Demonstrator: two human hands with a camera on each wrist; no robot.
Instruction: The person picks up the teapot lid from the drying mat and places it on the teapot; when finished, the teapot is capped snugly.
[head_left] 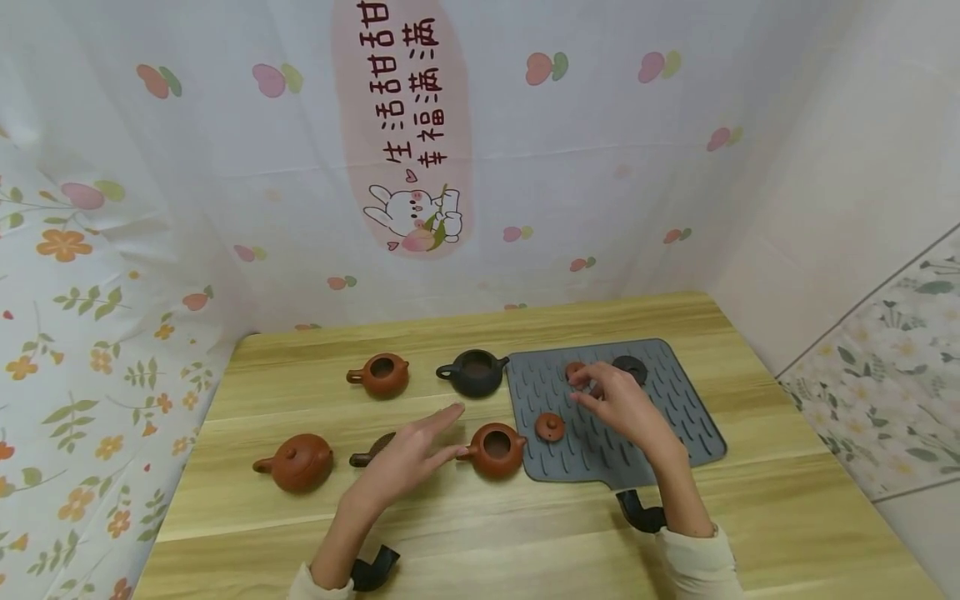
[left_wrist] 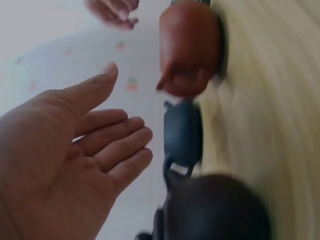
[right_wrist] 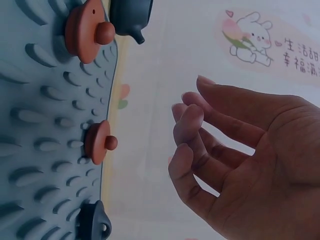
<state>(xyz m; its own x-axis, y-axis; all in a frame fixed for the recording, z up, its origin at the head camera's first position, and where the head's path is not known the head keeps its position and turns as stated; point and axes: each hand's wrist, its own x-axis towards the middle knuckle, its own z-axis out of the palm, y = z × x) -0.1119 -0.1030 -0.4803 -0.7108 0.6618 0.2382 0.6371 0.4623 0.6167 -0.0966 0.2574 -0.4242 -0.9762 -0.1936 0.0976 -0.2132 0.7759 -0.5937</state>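
Note:
My left hand [head_left: 408, 454], fingers extended and holding nothing, hovers over a dark brown teapot [head_left: 381, 452] and partly hides it. Its thumb tip overlaps the handle of an open reddish-brown teapot [head_left: 498, 451] in the head view. Over the grey ribbed mat [head_left: 652, 454], my right hand [head_left: 622, 404] hangs with loosely bent fingers; the right wrist view shows nothing between them. A reddish-brown lid [head_left: 575, 371] lies just beyond its fingertips, a larger one [head_left: 551, 427] is nearer me, and a black lid [head_left: 631, 367] sits behind the hand.
At the back stand a lidless reddish-brown teapot [head_left: 381, 377] and a lidless black teapot [head_left: 476, 374], its spout reaching the mat's edge. A lidded reddish-brown teapot [head_left: 302, 463] stands at the left. Patterned curtains [head_left: 495, 192] border the wooden table [head_left: 525, 542].

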